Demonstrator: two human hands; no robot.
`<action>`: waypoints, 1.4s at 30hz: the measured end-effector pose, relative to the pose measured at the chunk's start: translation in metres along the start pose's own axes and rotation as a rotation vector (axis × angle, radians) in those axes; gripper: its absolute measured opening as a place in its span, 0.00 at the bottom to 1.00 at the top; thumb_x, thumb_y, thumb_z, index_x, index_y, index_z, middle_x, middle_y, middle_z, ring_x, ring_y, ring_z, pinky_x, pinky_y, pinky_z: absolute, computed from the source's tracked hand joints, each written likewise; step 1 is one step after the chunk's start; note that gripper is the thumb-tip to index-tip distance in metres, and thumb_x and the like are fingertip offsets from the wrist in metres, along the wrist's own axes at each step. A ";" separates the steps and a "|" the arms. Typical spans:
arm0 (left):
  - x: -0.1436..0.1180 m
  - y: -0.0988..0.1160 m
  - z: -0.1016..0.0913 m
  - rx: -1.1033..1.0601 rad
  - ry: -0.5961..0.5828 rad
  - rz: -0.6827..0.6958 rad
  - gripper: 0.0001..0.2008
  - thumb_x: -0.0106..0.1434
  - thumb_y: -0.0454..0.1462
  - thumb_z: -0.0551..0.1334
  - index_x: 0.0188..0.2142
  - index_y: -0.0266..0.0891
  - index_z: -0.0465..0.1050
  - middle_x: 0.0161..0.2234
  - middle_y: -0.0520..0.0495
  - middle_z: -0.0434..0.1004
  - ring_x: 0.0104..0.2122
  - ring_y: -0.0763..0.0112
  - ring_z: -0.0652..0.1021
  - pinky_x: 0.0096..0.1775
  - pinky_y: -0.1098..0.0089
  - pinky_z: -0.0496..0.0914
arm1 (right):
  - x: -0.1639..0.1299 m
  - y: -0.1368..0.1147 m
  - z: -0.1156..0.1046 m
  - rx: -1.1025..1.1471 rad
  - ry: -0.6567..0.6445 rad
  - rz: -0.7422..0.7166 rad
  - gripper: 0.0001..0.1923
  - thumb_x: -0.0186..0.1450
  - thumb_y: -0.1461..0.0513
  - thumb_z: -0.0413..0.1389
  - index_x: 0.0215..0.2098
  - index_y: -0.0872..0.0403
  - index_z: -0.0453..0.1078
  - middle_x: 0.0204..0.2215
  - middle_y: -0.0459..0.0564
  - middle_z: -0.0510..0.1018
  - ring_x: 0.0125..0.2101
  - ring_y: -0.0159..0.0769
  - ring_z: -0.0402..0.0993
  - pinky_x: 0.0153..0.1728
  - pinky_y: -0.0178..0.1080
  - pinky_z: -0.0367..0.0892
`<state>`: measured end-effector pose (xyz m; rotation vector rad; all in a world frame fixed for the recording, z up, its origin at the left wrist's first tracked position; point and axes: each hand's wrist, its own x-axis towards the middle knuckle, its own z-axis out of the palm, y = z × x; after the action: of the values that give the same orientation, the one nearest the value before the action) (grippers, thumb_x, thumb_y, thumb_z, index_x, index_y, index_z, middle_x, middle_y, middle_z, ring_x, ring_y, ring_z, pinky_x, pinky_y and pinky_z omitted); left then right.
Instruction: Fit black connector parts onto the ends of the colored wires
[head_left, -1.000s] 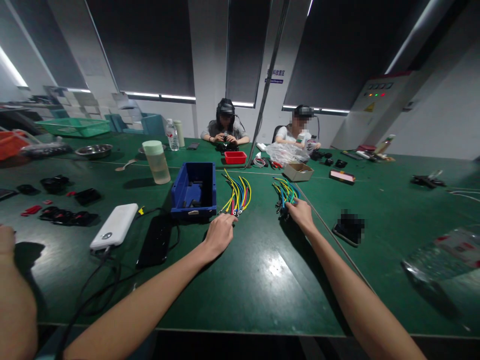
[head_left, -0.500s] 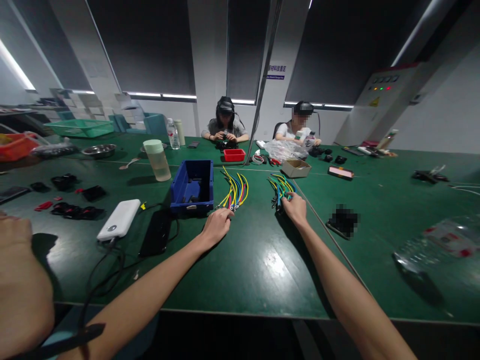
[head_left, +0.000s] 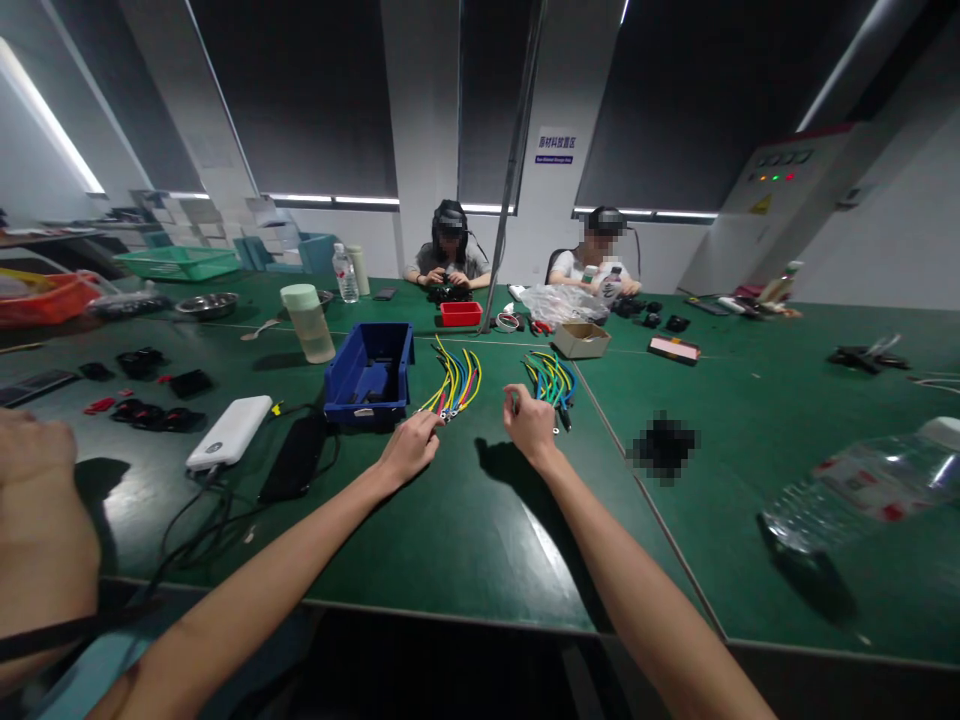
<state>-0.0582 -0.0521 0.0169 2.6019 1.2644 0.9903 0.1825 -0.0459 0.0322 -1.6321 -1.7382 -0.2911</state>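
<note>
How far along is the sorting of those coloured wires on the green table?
Two bundles already lie apart: a yellow-and-red one and a blue-green one. The left hand touches the near ends of the first bundle; the right hand, raised just short of the second, seems to pinch something small. What remains cannot be judged; the blue bin beside them holds only a few dark parts.

Both arms are bare all the way up, no sleeves anywhere in the shot. The left hand and the right hand have no gloves on, and I can't spot a watch, a ring or a band on either wrist. Forearms look slim and long, stretched by the wide lens. Nails are too small to make out. Down near the bottom left there's a bit of light blue, maybe clothing, can't tell.
</note>
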 end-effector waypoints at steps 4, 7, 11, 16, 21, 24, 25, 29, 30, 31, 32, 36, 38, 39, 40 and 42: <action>-0.001 0.005 -0.001 0.051 0.037 -0.021 0.13 0.56 0.26 0.54 0.39 0.38 0.69 0.38 0.46 0.71 0.38 0.67 0.74 0.44 0.64 0.70 | -0.011 -0.013 0.007 0.068 -0.078 -0.075 0.15 0.64 0.61 0.45 0.43 0.55 0.71 0.21 0.49 0.76 0.23 0.35 0.71 0.26 0.32 0.54; -0.002 0.007 -0.001 0.067 0.082 -0.019 0.13 0.57 0.26 0.54 0.40 0.38 0.68 0.37 0.46 0.70 0.38 0.67 0.73 0.44 0.64 0.70 | -0.017 -0.021 0.013 0.088 -0.168 -0.109 0.15 0.64 0.62 0.45 0.43 0.53 0.71 0.23 0.50 0.78 0.24 0.37 0.73 0.26 0.33 0.54; -0.006 0.005 -0.001 0.077 0.161 -0.013 0.11 0.59 0.28 0.54 0.41 0.39 0.67 0.39 0.44 0.69 0.40 0.65 0.73 0.45 0.63 0.70 | -0.018 -0.031 0.021 0.065 -0.290 -0.155 0.16 0.65 0.62 0.44 0.45 0.53 0.70 0.26 0.53 0.79 0.26 0.40 0.74 0.27 0.35 0.55; -0.013 0.002 -0.002 0.101 0.312 0.024 0.08 0.59 0.29 0.54 0.36 0.40 0.67 0.37 0.44 0.68 0.40 0.64 0.72 0.44 0.61 0.70 | -0.015 -0.034 0.028 0.116 -0.350 -0.181 0.16 0.65 0.62 0.44 0.47 0.53 0.69 0.28 0.54 0.79 0.26 0.41 0.74 0.28 0.36 0.57; -0.019 0.002 -0.005 0.059 0.269 0.172 0.06 0.59 0.30 0.55 0.31 0.42 0.68 0.34 0.45 0.70 0.41 0.64 0.72 0.44 0.60 0.71 | -0.006 -0.028 0.033 0.605 -0.312 0.169 0.18 0.65 0.53 0.45 0.40 0.53 0.71 0.23 0.49 0.75 0.23 0.35 0.69 0.27 0.35 0.60; -0.019 0.000 -0.004 0.051 0.186 0.237 0.07 0.60 0.31 0.55 0.30 0.43 0.68 0.33 0.46 0.72 0.42 0.64 0.72 0.44 0.59 0.71 | -0.001 -0.027 0.038 1.116 -0.426 0.427 0.21 0.63 0.49 0.45 0.39 0.55 0.70 0.22 0.46 0.73 0.16 0.29 0.63 0.18 0.33 0.57; -0.018 0.000 -0.003 0.047 0.157 0.254 0.07 0.60 0.31 0.55 0.30 0.43 0.69 0.33 0.46 0.73 0.42 0.64 0.73 0.44 0.59 0.72 | 0.000 -0.026 0.040 1.257 -0.457 0.504 0.20 0.62 0.49 0.46 0.39 0.55 0.69 0.23 0.46 0.74 0.15 0.28 0.62 0.16 0.31 0.55; -0.012 0.000 0.000 0.018 0.126 0.355 0.08 0.60 0.29 0.54 0.32 0.42 0.69 0.35 0.45 0.73 0.43 0.65 0.73 0.44 0.60 0.73 | 0.002 -0.022 0.046 1.551 -0.419 0.701 0.15 0.55 0.52 0.56 0.34 0.54 0.65 0.27 0.45 0.74 0.15 0.24 0.65 0.11 0.28 0.50; -0.010 0.001 0.001 0.004 0.144 0.382 0.08 0.60 0.28 0.54 0.32 0.41 0.69 0.36 0.44 0.73 0.42 0.66 0.74 0.43 0.61 0.73 | 0.002 -0.021 0.047 1.583 -0.397 0.728 0.14 0.54 0.53 0.56 0.33 0.53 0.64 0.26 0.44 0.73 0.15 0.24 0.65 0.11 0.27 0.51; -0.009 0.002 0.001 -0.008 0.160 0.400 0.08 0.60 0.28 0.54 0.33 0.40 0.69 0.36 0.44 0.73 0.42 0.66 0.74 0.43 0.62 0.73 | 0.003 -0.019 0.048 1.607 -0.377 0.747 0.13 0.53 0.54 0.57 0.32 0.53 0.62 0.25 0.43 0.73 0.15 0.24 0.66 0.10 0.27 0.51; -0.007 0.002 0.001 -0.020 0.168 0.408 0.08 0.59 0.27 0.54 0.33 0.39 0.69 0.36 0.43 0.72 0.41 0.66 0.73 0.43 0.62 0.73 | 0.004 -0.018 0.049 1.624 -0.362 0.759 0.13 0.53 0.55 0.57 0.31 0.53 0.62 0.24 0.42 0.72 0.15 0.24 0.66 0.10 0.26 0.51; -0.002 0.002 0.000 -0.072 0.130 0.348 0.10 0.58 0.25 0.54 0.36 0.37 0.68 0.37 0.42 0.70 0.40 0.67 0.73 0.41 0.65 0.72 | 0.006 -0.015 0.050 1.615 -0.330 0.739 0.11 0.55 0.54 0.54 0.30 0.52 0.60 0.22 0.41 0.72 0.13 0.26 0.66 0.09 0.27 0.53; -0.001 -0.001 0.001 -0.104 0.124 0.292 0.10 0.58 0.25 0.54 0.36 0.37 0.68 0.37 0.43 0.70 0.38 0.68 0.73 0.40 0.66 0.72 | 0.006 -0.015 0.049 1.543 -0.327 0.704 0.11 0.57 0.54 0.53 0.31 0.52 0.61 0.21 0.43 0.73 0.13 0.26 0.65 0.10 0.28 0.54; 0.000 -0.003 0.001 -0.113 0.122 0.265 0.10 0.58 0.25 0.54 0.36 0.37 0.68 0.37 0.43 0.70 0.38 0.68 0.73 0.40 0.66 0.71 | 0.005 -0.015 0.049 1.512 -0.318 0.688 0.11 0.58 0.54 0.52 0.31 0.52 0.61 0.21 0.43 0.73 0.13 0.26 0.65 0.10 0.28 0.54; 0.000 -0.005 0.002 -0.117 0.112 0.243 0.11 0.58 0.24 0.54 0.37 0.37 0.68 0.37 0.43 0.70 0.38 0.68 0.73 0.41 0.66 0.71 | 0.004 -0.016 0.048 1.483 -0.303 0.667 0.10 0.59 0.54 0.52 0.32 0.52 0.62 0.21 0.43 0.73 0.13 0.26 0.65 0.11 0.27 0.54; 0.001 -0.008 0.003 -0.119 0.072 0.215 0.12 0.58 0.24 0.53 0.38 0.37 0.67 0.38 0.43 0.70 0.39 0.67 0.72 0.42 0.65 0.71 | 0.001 -0.017 0.046 1.416 -0.252 0.629 0.11 0.60 0.54 0.51 0.33 0.53 0.63 0.21 0.43 0.73 0.14 0.25 0.64 0.12 0.28 0.54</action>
<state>-0.0613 -0.0453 0.0125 2.6725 0.9203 1.1638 0.1506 -0.0199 0.0058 -0.9717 -0.9468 1.2086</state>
